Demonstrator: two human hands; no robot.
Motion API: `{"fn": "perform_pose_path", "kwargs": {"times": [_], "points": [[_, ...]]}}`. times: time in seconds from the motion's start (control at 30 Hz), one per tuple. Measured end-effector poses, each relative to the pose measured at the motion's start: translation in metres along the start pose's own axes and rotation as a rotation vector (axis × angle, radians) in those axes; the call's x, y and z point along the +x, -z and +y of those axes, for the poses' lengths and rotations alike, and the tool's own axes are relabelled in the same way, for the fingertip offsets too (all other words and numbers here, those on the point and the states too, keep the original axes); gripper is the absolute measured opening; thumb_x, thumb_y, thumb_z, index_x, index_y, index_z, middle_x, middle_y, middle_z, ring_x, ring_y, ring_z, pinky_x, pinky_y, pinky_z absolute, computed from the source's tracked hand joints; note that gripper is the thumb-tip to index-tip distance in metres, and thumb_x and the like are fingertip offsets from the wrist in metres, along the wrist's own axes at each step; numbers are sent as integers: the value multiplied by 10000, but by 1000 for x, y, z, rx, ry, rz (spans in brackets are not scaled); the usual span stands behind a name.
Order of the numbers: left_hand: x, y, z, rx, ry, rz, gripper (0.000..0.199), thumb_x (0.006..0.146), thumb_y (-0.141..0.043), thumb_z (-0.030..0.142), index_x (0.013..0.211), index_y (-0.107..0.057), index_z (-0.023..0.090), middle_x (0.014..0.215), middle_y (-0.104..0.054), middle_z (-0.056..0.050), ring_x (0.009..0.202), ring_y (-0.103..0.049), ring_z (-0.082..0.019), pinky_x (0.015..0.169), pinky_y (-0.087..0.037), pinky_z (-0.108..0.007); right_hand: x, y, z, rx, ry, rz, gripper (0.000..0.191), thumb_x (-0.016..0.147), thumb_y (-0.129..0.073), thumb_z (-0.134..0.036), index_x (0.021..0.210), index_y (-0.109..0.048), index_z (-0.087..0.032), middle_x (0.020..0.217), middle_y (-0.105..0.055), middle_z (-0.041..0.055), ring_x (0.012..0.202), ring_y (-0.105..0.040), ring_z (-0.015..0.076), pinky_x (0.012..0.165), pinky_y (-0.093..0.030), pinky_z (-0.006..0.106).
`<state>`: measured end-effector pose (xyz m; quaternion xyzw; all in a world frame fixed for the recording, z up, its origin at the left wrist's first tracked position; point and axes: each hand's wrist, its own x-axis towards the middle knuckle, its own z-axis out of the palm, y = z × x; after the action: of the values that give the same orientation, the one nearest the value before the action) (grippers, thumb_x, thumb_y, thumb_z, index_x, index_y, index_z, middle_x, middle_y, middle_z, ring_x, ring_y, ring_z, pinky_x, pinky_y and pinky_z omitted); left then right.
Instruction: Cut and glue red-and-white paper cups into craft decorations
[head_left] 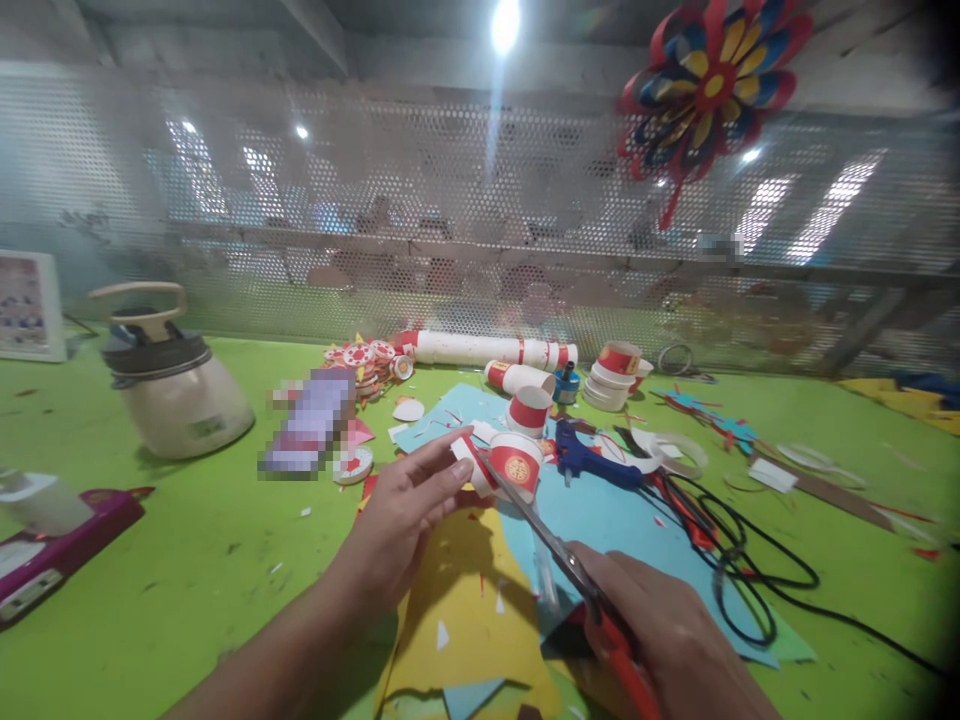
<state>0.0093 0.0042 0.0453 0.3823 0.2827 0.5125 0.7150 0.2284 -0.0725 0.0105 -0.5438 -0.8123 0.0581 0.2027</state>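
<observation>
Between the thumb and fingers of my left hand is a red-and-white paper cup with a gold print, partly cut at its side. My right hand grips scissors with red handles. Their blades reach up and left to the cup's cut edge near my left fingertips; whether they touch the paper I cannot tell. Just behind stands another red-and-white cup piece. Under my hands lie yellow sheet material and light blue sheets with small scraps on them.
A blue glue gun and a looped black cable lie at right. Stacked cups and a long white tube stand behind. At left are a phone, a large jug and a purple power strip.
</observation>
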Motion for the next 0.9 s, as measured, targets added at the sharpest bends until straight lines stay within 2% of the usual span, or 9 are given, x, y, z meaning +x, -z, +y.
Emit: {"fn": "perform_pose_path", "kwargs": {"times": [0.1,0.27,0.67,0.9], "points": [[2,1,0,18,-21,38,525,730,-750,208,1233,-599,186,1005,-697,-89,818,-656,-188,821,-496,-355,2,5,-4,23,-24,-12,275,918,-441,-206,1149,-591,-205,857,-665,80,784,-623,227,707,-504,349],[3,2,-2,137,-93,104,523,722,-756,239,1225,-618,202,937,-682,-64,797,-618,-177,784,-484,-340,4,10,-8,70,-54,-43,374,868,-492,-156,1228,-558,-234,905,-658,67,817,-625,217,741,-512,344],[3,2,-7,204,-77,98,555,724,-753,270,1247,-597,170,977,-662,-97,840,-604,-205,809,-468,-378,3,8,-7,-4,-41,-13,377,837,-543,-201,1210,-592,-230,823,-678,55,741,-638,225,678,-520,349],[2,1,-7,301,-145,90,485,766,-715,284,1227,-622,168,889,-658,-84,911,-595,-239,849,-461,-396,4,5,-6,-9,-13,13,318,828,-545,-208,1137,-620,-208,802,-692,53,722,-643,216,653,-512,322]]}}
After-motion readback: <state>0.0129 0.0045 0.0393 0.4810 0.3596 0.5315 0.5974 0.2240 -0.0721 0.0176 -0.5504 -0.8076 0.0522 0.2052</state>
